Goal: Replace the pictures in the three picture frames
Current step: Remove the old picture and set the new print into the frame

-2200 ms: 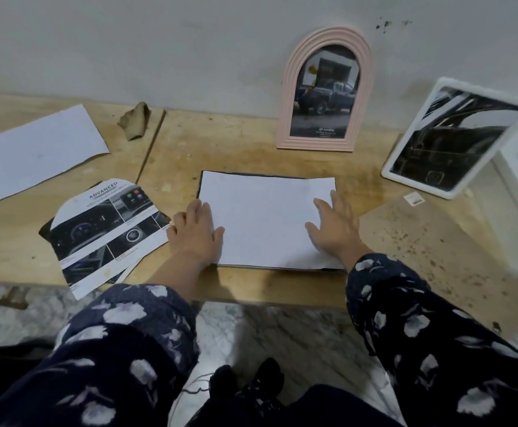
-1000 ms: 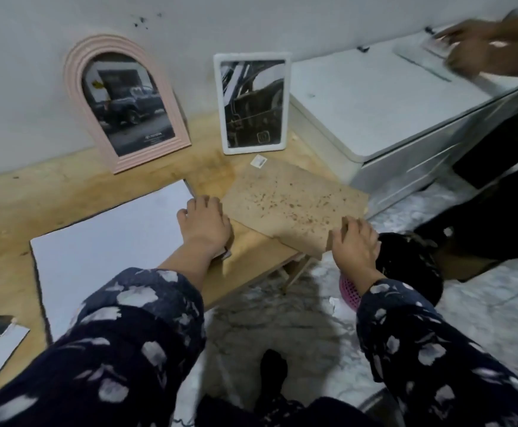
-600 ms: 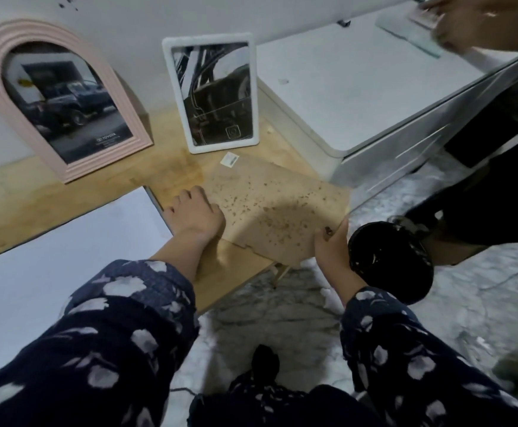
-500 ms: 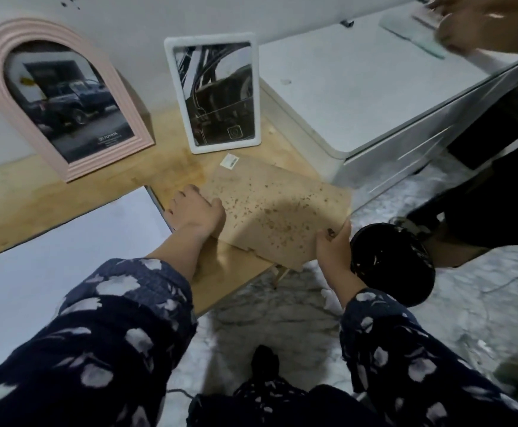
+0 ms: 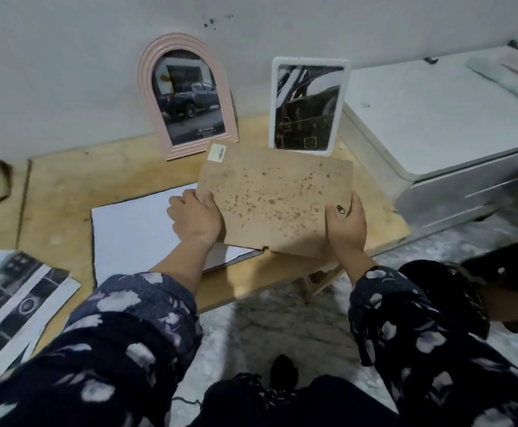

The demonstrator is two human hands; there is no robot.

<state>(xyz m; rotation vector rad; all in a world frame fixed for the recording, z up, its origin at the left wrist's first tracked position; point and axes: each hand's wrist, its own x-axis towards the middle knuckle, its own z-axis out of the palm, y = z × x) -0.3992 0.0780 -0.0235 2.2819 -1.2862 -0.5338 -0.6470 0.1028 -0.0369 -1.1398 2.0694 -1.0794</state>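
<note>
Both hands hold the brown backing board [image 5: 274, 200] by its short edges, lifted clear of the wooden bench [image 5: 103, 180]. The left hand [image 5: 196, 217] grips the left edge, thumb on top; the right hand [image 5: 346, 221] grips the right edge likewise. Below and to the left lies the white sheet [image 5: 134, 232], apparently the third frame's insert, face down. The arched pink frame [image 5: 186, 98] and the white rectangular frame [image 5: 308, 106] stand against the wall, each holding a picture. To seat the board well, keep it level, square its corners over the sheet, and lower both edges together.
</note>
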